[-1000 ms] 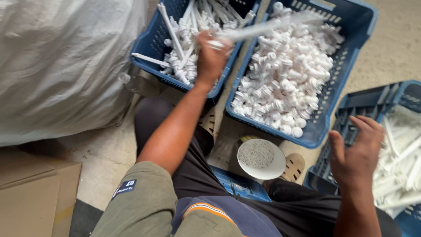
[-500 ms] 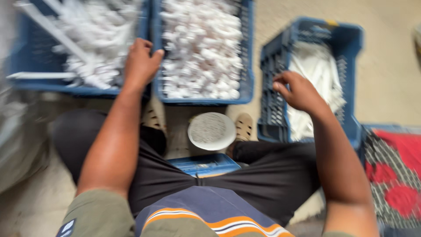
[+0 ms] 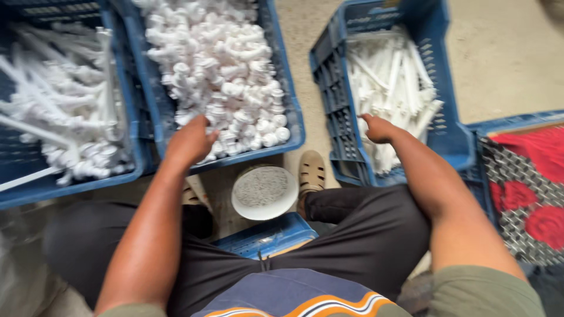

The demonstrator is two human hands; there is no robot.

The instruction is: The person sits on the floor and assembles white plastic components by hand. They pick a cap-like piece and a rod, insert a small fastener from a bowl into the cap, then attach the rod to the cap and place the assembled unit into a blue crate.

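My left hand [image 3: 189,141] reaches into the middle blue crate [image 3: 294,126], down among small white plastic caps [image 3: 226,70], fingers curled; I cannot see if it grips one. My right hand [image 3: 379,129] is inside the right blue crate [image 3: 335,100], fingers bent down into long white plastic tubes [image 3: 399,82]; whether it holds one is hidden. A third blue crate [image 3: 70,185] at the left holds assembled white tube pieces [image 3: 59,111].
A round white lid or bowl [image 3: 264,191] lies on the floor between my knees, next to my sandalled foot [image 3: 311,173]. A low blue crate edge [image 3: 264,235] sits under me. A red flowered cloth in a crate [image 3: 529,188] is at the right.
The view swung right and steadied. My left hand moved from the left crate to the middle crate of caps. My right hand went down into the crate of tubes.
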